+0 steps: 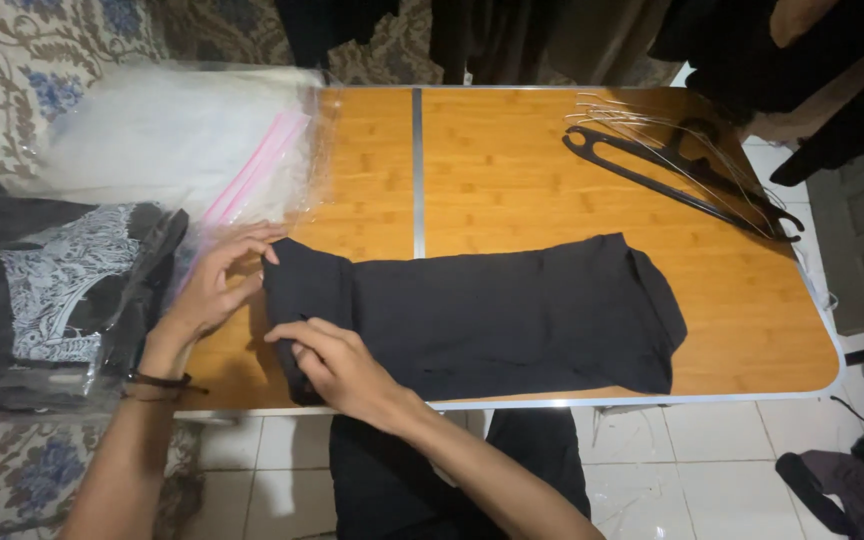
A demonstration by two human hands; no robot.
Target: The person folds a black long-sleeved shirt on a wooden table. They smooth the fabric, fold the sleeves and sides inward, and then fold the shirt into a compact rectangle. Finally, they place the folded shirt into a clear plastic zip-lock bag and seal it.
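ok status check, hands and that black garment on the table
Left hand and right hand both pressing the black garment at its left end. Hangers off right, apart.

Home room used for garment packing: folding wooden table (512, 170) on white tile floor (712, 460); floral upholstery (12, 60) left of table; dark clothes (512, 35) hanging behind; hangers (682, 175) on it.
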